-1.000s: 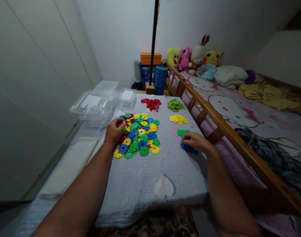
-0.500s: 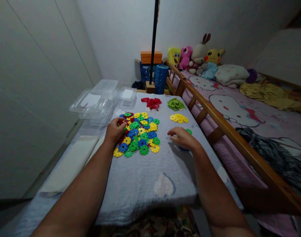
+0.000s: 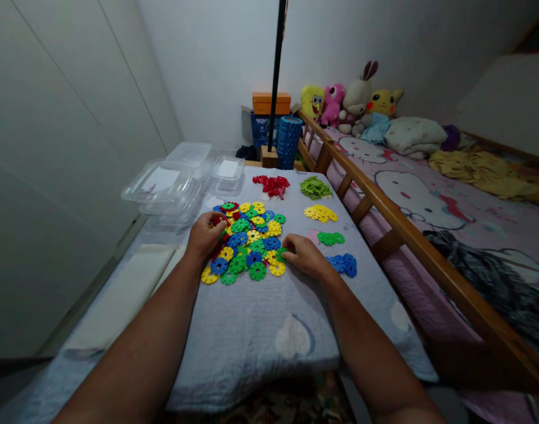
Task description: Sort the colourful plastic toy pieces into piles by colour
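Note:
A mixed pile of notched plastic snowflake discs (image 3: 253,236) in green, blue and yellow, with some red pieces, lies mid-table. My left hand (image 3: 205,235) rests at the pile's left edge, fingers curled by red pieces (image 3: 236,215); what they hold is hidden. At the right edge of the pile, my right hand (image 3: 307,256) pinches a green snowflake disc (image 3: 280,254). Sorted groups stand apart on the right: yellow discs (image 3: 321,213), green discs (image 3: 331,238) and blue discs (image 3: 345,265). Farther back are red pieces (image 3: 272,186) and light green pieces (image 3: 316,188).
Clear plastic containers (image 3: 163,182) with lids stand at the table's back left. Folded pale cloth (image 3: 123,300) lies at the left. A wooden bed rail (image 3: 384,227) runs along the right side. A black pole (image 3: 275,76) rises behind the table.
My right hand has moved left from the sorted groups to the pile and closed on a green disc. The green and blue groups are now uncovered. My left hand has barely moved.

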Tool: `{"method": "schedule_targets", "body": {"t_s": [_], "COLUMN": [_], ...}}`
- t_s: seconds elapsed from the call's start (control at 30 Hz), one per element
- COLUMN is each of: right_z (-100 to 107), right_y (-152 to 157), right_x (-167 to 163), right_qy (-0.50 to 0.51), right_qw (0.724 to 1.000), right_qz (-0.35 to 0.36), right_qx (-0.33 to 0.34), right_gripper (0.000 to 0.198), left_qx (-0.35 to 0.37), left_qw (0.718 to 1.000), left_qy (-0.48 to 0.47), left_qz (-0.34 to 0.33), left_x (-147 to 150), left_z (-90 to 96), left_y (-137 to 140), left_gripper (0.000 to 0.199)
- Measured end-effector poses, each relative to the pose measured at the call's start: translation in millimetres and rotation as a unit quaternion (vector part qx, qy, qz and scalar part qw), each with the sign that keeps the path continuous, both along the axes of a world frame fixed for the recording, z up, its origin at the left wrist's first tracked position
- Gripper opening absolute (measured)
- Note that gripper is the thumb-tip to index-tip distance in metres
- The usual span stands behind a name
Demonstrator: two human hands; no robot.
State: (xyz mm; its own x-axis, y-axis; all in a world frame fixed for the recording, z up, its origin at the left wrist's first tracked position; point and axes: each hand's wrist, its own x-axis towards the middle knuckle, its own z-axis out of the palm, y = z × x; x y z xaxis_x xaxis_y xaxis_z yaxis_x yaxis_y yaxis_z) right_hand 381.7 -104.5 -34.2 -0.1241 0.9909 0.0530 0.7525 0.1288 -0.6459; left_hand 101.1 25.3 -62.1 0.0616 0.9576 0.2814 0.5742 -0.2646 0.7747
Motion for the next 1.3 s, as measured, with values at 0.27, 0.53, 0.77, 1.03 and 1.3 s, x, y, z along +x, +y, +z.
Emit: {"method": "schedule_targets", "body": {"t_s": [0.27, 0.53, 0.77, 1.03, 1.3], "right_z": [19.8, -2.7, -26.3, -22.9, 6.5], "right_y": [3.4, -13.7, -17.1, -18.6, -46.3], "right_x": [72.4, 168.5, 174.4, 166.0, 125.2], "right_qy": [0.150, 0.115, 0.124, 0.080, -0.032], "right_qw": [0.978, 0.931, 0.917, 0.918, 0.978], "right_qz": [-0.138, -0.340, -0.374, -0.382, -0.201], "right_qx": [0.031, 0.064, 0.063, 0.063, 0.036], "right_gripper": [0.013, 0.018, 0.020, 0.015, 0.014], "left_qx": [-0.006, -0.004, -0.005, -0.006, -0.005], "left_qw": [1.000, 1.000, 1.000, 1.000, 1.000], "left_qy": [-0.012, -0.010, -0.005, -0.001, 0.000], "left_qz": [0.001, -0.005, -0.004, -0.004, 0.001], "left_x": [0.2, 0.1, -0.2, -1.4, -1.2], "left_z": [0.2, -1.9, -0.9, -3.1, -3.3], "left_y": [-2.2, -0.6, -1.5, -0.2, -1.0], "left_gripper": [0.035, 0.036, 0.037, 0.038, 0.036]}}
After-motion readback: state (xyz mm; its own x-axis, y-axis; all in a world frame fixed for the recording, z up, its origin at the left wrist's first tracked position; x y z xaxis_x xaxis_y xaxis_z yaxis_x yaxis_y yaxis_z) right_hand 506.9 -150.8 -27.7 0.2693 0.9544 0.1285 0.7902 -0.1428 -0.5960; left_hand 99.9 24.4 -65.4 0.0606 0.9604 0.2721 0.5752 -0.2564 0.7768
